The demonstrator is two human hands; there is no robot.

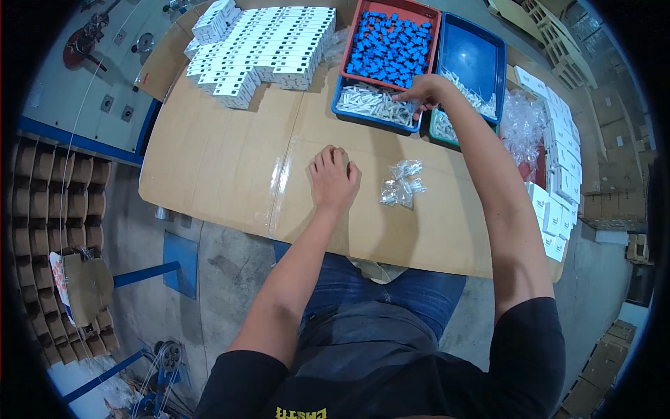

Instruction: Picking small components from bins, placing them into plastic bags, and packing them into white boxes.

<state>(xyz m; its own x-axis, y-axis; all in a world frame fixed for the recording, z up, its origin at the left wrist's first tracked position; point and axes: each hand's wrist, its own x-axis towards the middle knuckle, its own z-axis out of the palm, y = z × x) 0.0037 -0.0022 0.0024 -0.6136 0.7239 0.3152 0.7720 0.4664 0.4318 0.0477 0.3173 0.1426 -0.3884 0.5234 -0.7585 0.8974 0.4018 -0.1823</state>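
Observation:
My left hand (333,180) rests palm down on the cardboard table top (230,164), its fingers slightly bent and apart, with nothing seen in it. To its right lies a small pile of clear plastic packets (402,184); what they contain is too small to make out. My right arm reaches across to the far side. There my right hand (427,91) is over the right end of a blue tray of small white sticks (373,103), fingers pointing down and apart at the white pieces. Behind this tray, a red tray (347,43) holds many small blue plastic parts (391,47).
White boxes (265,52) stand in rows at the far left. A larger blue tray (471,49) and a green tray (447,128) hold more white pieces. Clear plastic bags (522,119) and stacked white boxes (558,167) line the right edge.

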